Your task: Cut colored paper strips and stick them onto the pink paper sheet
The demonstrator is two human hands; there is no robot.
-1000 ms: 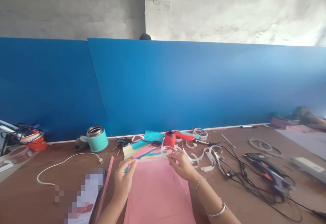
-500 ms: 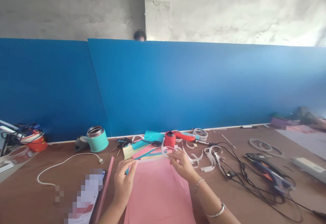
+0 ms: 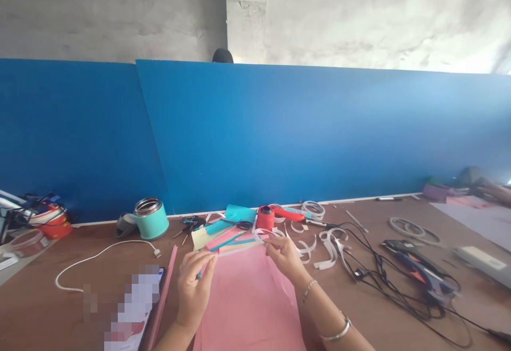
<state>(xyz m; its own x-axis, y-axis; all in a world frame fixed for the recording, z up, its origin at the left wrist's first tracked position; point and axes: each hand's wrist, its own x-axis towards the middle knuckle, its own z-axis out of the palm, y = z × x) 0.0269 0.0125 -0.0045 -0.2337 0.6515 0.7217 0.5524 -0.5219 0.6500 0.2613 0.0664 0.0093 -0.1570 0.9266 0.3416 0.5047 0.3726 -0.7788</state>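
Observation:
Pink paper sheets (image 3: pixel 251 303) lie in front of me on the brown table. A thin white strip (image 3: pixel 237 250) runs along their far edge. My left hand (image 3: pixel 195 282) is closed in a pinch on the strip's left end at the sheets' far left corner. Toward the far right corner, my right hand (image 3: pixel 285 258) pinches the same strip between thumb and fingers. From there a loose white length curls up beside a red round container (image 3: pixel 265 218). Coloured paper strips (image 3: pixel 223 236) lie just beyond the sheets.
White curled strips (image 3: pixel 329 250) and tangled black cables (image 3: pixel 379 266) lie to the right, near a dark blue glue gun (image 3: pixel 427 279). On the left are a phone (image 3: pixel 133 308), a white cable (image 3: pixel 66 266) and a turquoise cup (image 3: pixel 151 220). A blue partition (image 3: pixel 279 132) stands behind.
Both hands keep their pinch on the white strip, almost in the same place. The view shifts slightly. Behind the partition, the person's head has turned or moved a little.

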